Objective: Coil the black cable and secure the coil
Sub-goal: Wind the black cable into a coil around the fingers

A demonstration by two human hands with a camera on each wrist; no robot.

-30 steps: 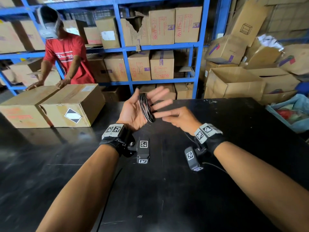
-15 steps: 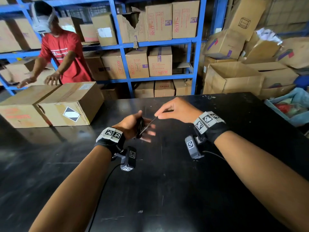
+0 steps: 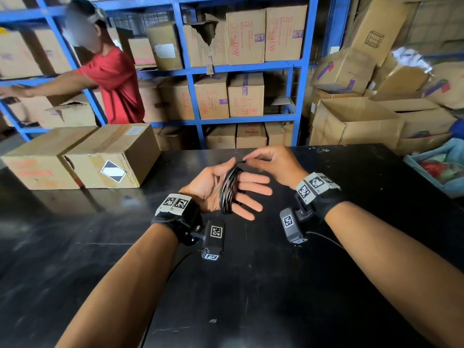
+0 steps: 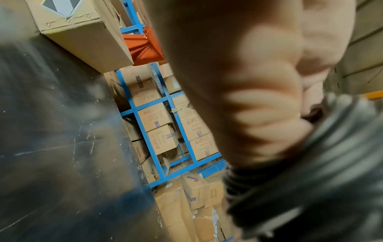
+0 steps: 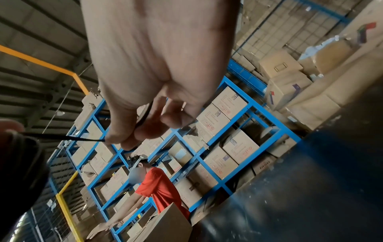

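The black cable (image 3: pixel 228 190) is wound in several turns round the four fingers of my left hand (image 3: pixel 247 183), which lies palm up above the black table (image 3: pixel 251 285) with its fingers straight and spread. Just beyond those fingertips my right hand (image 3: pixel 266 162) pinches the cable's free stretch between thumb and forefinger. In the right wrist view the fingertips (image 5: pixel 126 139) nip the thin cable (image 5: pixel 62 137), which runs taut to the left. The left wrist view shows a blurred palm (image 4: pixel 248 98) with the coil (image 4: pixel 311 180) close at the lower right.
Two sealed cardboard boxes (image 3: pixel 82 156) stand on the table's far left. A person in a red shirt (image 3: pixel 115 84) reaches left behind them. Blue shelving (image 3: pixel 198 116) full of boxes lines the back. Open boxes (image 3: pixel 351 121) and a blue bin (image 3: pixel 442 167) sit at the right.
My left hand has turned from back-up to palm-up with its fingers spread. My right hand has carried the cable over to the left fingertips. The person behind now reaches further left.
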